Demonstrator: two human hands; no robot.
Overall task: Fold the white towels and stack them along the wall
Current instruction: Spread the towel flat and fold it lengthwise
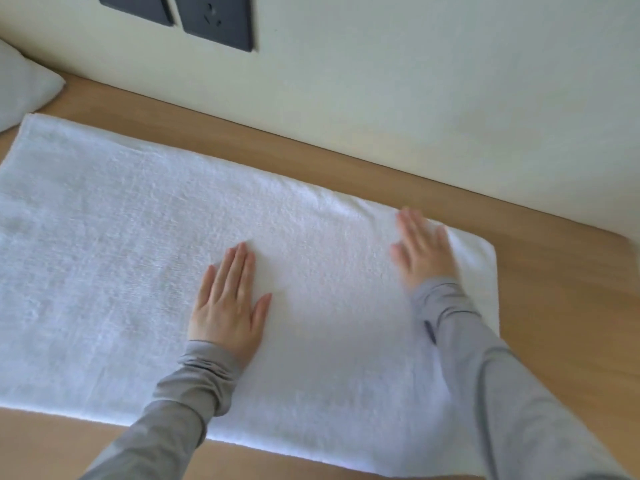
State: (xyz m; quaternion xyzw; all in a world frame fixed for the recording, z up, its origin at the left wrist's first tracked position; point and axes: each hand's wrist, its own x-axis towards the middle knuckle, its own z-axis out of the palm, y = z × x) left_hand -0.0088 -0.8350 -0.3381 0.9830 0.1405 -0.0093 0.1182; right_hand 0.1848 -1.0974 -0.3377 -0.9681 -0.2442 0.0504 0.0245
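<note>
Left hand: we find the left hand (228,299) pressed flat, palm down, on the towel (121,258), near its middle. Fingers (239,265) are straight and held together, pointing toward the wall; the thumb is spread out to the right. It grips nothing.
Right hand: we find the right hand (422,247) also laid flat on the towel, close to the right end. It is blurred, so we cannot make out the finger detail, but the palm faces down, the fingers are extended, and nothing is held.
Arms: both come in from the bottom edge in grey sleeves (485,375). The left sleeve is bunched at the wrist. The right forearm lies across the towel's near right corner.
Towel: white, spread in a long rectangle on the desk (554,306), its long edge roughly parallel to the wall (415,81) and apart from it. Its left end runs out of view. The surface lies smooth; we cannot tell how many layers it has.
Desk: light wood, meeting the wall along a dark seam. A bare strip shows between towel and wall, and more bare wood at right and along the near edge.
Second white item: a soft white shape (24,88) sits at far left, near the wall; only part shows.
Wall: pale and plain, with dark sockets (214,19) mounted at upper left.
</note>
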